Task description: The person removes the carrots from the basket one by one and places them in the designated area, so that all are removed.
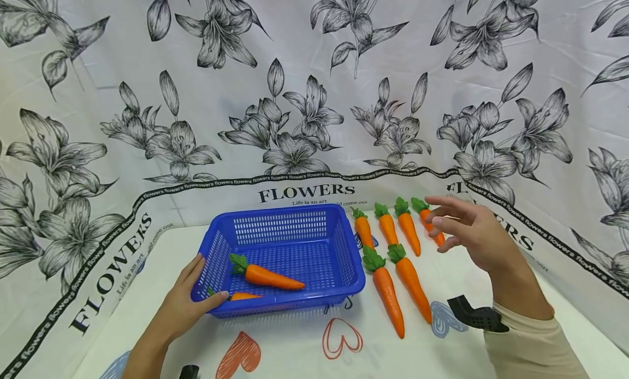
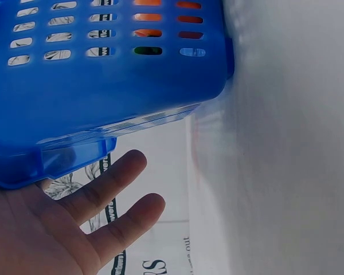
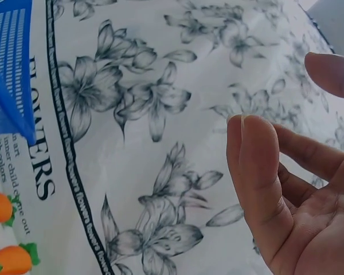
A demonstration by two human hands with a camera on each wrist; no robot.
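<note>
A blue plastic basket (image 1: 280,301) stands on the table with two toy carrots inside, one orange carrot (image 1: 272,278) in plain sight and the other carrot (image 1: 244,296) partly hidden by the front wall. My left hand (image 1: 179,302) holds the basket's near left corner, thumb over the rim. In the left wrist view two of its fingers (image 2: 129,220) stretch out below the rim, off the wall. My right hand (image 1: 464,229) is raised with nothing in it, fingers loosely bent, overlapping the far-right carrot (image 1: 436,234) in the head view.
Several more toy carrots with green tops lie right of the basket, including two nearer carrots (image 1: 389,297) (image 1: 414,286). A white cloth with printed hearts (image 1: 342,338) covers the table. Behind hangs a flower-print curtain (image 1: 295,122).
</note>
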